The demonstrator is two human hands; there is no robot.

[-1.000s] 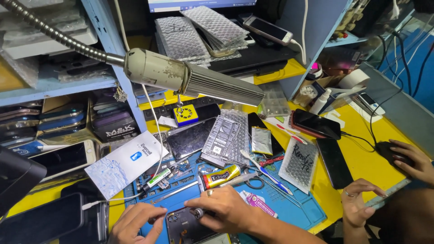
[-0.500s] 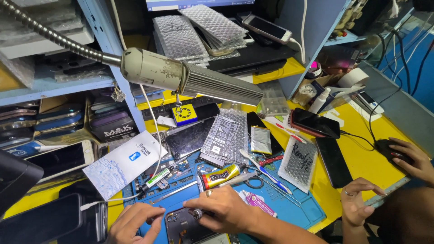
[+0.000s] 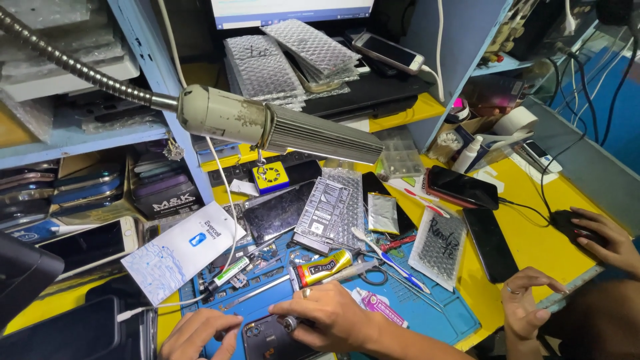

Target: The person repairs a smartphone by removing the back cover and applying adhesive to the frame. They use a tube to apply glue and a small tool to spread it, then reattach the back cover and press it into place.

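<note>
A cluttered yellow workbench [image 3: 533, 247] sits under blue shelving, with a blue work mat [image 3: 433, 313] spread across its front. A gooseneck lamp [image 3: 280, 127] hangs over the mess of bubble-wrap pouches, loose phones and a glue tube [image 3: 325, 268]. At the bottom edge, an opened phone [image 3: 270, 341] lies on the mat. The left hand [image 3: 200, 335] steadies its side, fingers curled against it. The right hand [image 3: 330, 317] pinches a small metal tool over the phone. A co-worker's hands [image 3: 527, 310] rest at the right edge. Compared with a second ago, the scene is almost unchanged.
</note>
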